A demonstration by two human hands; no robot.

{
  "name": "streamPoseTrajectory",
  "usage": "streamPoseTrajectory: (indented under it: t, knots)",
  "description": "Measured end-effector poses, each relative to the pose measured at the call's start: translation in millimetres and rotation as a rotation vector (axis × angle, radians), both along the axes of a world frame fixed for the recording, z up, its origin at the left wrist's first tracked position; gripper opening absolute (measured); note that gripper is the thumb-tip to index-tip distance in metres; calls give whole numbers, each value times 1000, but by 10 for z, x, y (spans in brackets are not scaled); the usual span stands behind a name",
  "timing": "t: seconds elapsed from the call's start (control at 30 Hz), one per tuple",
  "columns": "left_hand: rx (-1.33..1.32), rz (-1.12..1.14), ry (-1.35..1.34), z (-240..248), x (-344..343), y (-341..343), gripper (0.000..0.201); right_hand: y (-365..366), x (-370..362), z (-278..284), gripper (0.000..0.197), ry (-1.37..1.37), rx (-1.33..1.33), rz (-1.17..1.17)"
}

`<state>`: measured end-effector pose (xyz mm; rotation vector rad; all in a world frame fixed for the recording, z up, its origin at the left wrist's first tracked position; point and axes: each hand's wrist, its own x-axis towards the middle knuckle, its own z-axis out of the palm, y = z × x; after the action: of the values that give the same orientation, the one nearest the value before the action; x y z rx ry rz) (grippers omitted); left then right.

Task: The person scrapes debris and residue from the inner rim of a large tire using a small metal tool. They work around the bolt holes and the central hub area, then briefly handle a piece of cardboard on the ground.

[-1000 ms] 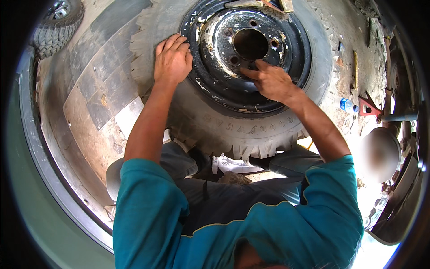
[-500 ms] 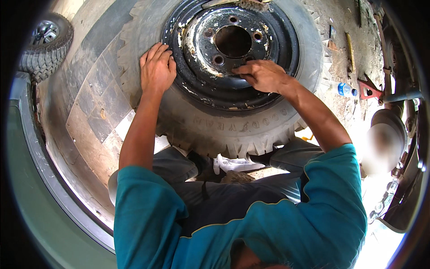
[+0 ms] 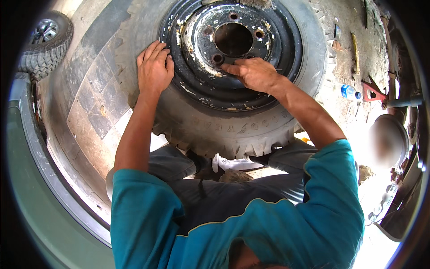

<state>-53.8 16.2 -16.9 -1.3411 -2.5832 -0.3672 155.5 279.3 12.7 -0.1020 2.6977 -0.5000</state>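
Observation:
A large tyre [image 3: 215, 127] lies flat in front of me, fitted on a black steel wheel rim [image 3: 286, 58] with flaking paint and pale bare patches. Around its round centre opening are several bolt holes. My left hand [image 3: 153, 67] rests with fingers extended on the sidewall, fingertips at the rim's left edge. On the near side of the centre opening, my right hand [image 3: 255, 74] presses curled fingers against the rim's face, beside a bolt hole. Whatever it may hold is hidden under the fingers. A bristle brush [image 3: 257, 3] lies at the rim's far edge, partly cut off.
Another wheel with a chunky tyre [image 3: 51, 51] stands at far left, above a green panel [image 3: 45, 201]. To the right are a plastic bottle [image 3: 350, 91], a red metal stand [image 3: 373, 92] and a thin yellow strip [image 3: 355, 54]. A stone [image 3: 235, 175] sits between my legs.
My right hand has slid a little left across the rim's face, toward the near-left bolt hole. My left hand stays at the rim's left edge.

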Motion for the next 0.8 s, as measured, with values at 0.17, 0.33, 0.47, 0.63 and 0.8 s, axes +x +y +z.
streamPoseTrajectory:
  t: [0.17, 0.33, 0.47, 0.63, 0.8]
  knots:
    - [-2, 19, 2, 27, 6, -35, 23, 70, 84, 79, 58, 13, 84, 111]
    - [5, 5, -1, 22, -17, 0, 23, -13, -109, 14, 56, 52, 93, 111]
    - [-14, 17, -5, 26, 9, -14, 23, 126, 115, -22, 57, 94, 101, 172]
    - [-15, 5, -1, 1, 1, -32, 23, -62, -78, -66, 57, 162, 37, 132]
    - [-17, 12, 1, 12, 14, -53, 23, 89, 67, -109, 59, 191, 83, 211]
